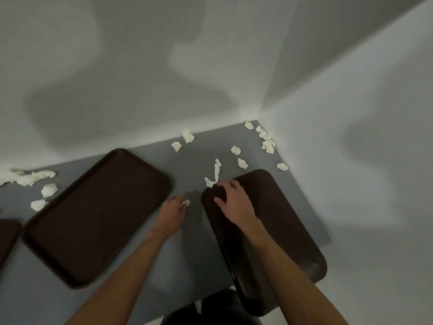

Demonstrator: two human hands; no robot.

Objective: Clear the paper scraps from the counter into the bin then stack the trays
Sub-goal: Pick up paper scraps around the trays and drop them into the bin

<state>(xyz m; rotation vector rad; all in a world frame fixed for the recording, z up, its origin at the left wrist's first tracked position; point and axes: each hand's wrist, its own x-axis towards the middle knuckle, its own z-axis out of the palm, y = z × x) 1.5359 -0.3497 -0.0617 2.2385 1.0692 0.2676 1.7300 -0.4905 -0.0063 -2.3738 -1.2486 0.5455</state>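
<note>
Paper scraps (pixel 242 163), roughly fourteen, surround three trays (pixel 98 214); left fingers (pixel 178 203) pinch one, right fingers (pixel 228 185) clasp a tray (pixel 276 214).

White walls (pixel 140 66) meet in corner above grey counter (pixel 187 249); broad soft shadows, dim light; bottom pale strip (pixel 152 322) perhaps floor.
</note>
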